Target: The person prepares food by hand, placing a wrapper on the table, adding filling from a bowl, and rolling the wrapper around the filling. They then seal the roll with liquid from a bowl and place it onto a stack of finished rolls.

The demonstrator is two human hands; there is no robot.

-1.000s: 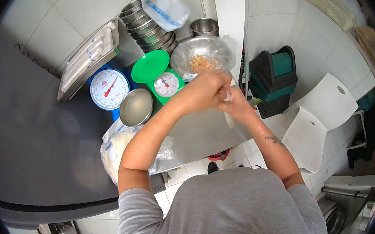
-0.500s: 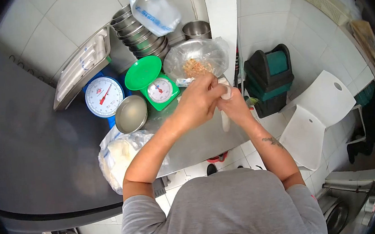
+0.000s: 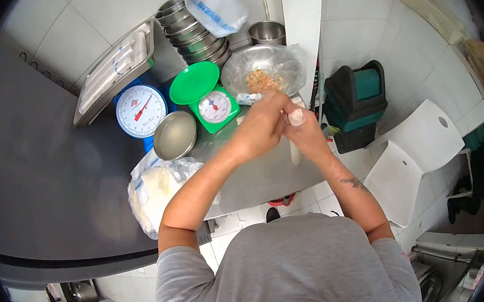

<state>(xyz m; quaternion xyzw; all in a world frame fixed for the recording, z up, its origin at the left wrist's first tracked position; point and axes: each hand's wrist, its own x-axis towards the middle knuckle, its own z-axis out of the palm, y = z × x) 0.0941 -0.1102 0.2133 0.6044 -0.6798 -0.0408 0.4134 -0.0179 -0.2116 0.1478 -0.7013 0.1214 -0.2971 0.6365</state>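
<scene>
My left hand (image 3: 263, 127) and my right hand (image 3: 307, 136) meet above the steel table (image 3: 245, 180). A small pale piece of dough (image 3: 296, 117) shows between them, with the right hand's fingers wrapped round it. The left hand's fingers are pinched together against it; their tips are hidden. A long pale strip (image 3: 295, 153) hangs or lies below the right hand, partly covered. Just beyond the hands stands a bowl lined with clear plastic (image 3: 234, 73), holding a crumbly orange-brown filling (image 3: 263, 81).
A green scale (image 3: 214, 107), a blue scale (image 3: 141, 110) and a round metal bowl (image 3: 174, 135) stand left of the hands. Stacked steel bowls (image 3: 193, 36) are behind. A plastic bag (image 3: 159, 194) lies at the left edge. White chair (image 3: 399, 176) and green bin (image 3: 357, 105) stand right.
The whole view has shifted, so the table things appear a little further right and higher. Both hands stay together, and the pale dough shows more rounded above the right hand.
</scene>
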